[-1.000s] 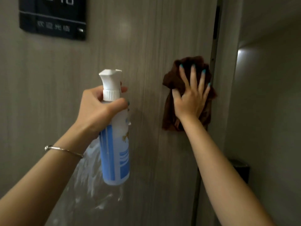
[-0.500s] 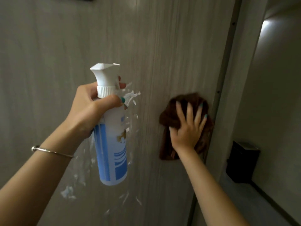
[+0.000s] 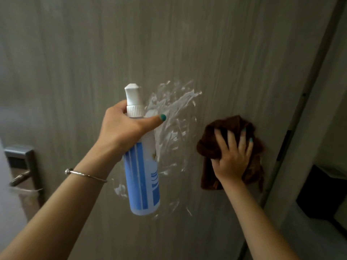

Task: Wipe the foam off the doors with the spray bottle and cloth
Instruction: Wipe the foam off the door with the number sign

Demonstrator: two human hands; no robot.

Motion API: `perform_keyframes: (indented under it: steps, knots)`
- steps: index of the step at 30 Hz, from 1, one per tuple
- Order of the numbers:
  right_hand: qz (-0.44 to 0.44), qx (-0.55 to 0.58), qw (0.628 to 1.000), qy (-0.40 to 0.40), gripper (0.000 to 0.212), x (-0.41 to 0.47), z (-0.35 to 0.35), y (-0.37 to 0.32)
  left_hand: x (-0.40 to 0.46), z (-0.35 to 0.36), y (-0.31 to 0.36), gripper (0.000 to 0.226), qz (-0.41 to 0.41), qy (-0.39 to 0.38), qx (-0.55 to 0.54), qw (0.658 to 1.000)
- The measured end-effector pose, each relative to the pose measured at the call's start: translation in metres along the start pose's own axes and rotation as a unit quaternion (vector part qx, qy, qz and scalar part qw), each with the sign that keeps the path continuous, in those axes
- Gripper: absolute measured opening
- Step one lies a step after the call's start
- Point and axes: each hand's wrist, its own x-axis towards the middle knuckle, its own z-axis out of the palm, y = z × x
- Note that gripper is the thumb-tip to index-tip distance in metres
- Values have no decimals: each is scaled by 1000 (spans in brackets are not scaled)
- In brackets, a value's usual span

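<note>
- The left hand (image 3: 120, 132) grips the bottle (image 3: 141, 166) just under its white collar, thumb across the front, and holds it upright in front of the door (image 3: 75, 62).
- The bottle has a white spray head and a blue-and-white label; the writing on it is too blurred to read.
- The right hand (image 3: 231, 156) presses a bunched brown cloth (image 3: 231, 126) against the door, its fingers curled over the folds, near the door's right edge.
- White foam (image 3: 174, 109) is smeared in streaks on the door between bottle and cloth; a smaller blob sits lower, just left of the bottle's base.
- A thin bracelet (image 3: 84, 174) circles the left wrist.
- A metal handle (image 3: 18, 179) on its plate shows at the far left.
- A dark bin (image 3: 323, 196) stands beyond the frame, lower right.
</note>
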Motion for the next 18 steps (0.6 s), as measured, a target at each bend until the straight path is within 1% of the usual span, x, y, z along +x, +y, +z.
perform_keyframes:
  steps: [1,3,5,7,10,12,14,16,17,18]
  knots:
    - [-7,4,1000,6,48,3,-1,3,-5,-5,-2,59,-13,-2,1,1000]
    - [-22,18,999,22,47,27,-4,6,-13,-19,-7,49,-11,3,11,1000]
    - [-15,40,999,28,56,70,-12,7,-21,-32,-9,41,6,16,30,999]
    - [21,61,997,28,66,115,-22,4,-27,-42,-9,44,23,25,49,998]
    - [73,67,995,23,68,141,-28,-3,-39,-52,-12,54,53,38,66,996]
    - [81,74,993,32,63,121,-23,-7,-47,-55,-17,54,68,43,71,994]
    - [65,95,992,51,53,77,-13,-8,-56,-56,-23,48,65,46,77,994]
    - [32,149,987,51,42,27,-6,-6,-68,-56,-29,44,61,43,90,993]
    - [27,189,981,37,45,7,-8,-7,-74,-56,-31,43,61,41,91,993]
    - [41,232,971,23,46,-6,-12,-9,-81,-56,-31,43,61,37,88,994]
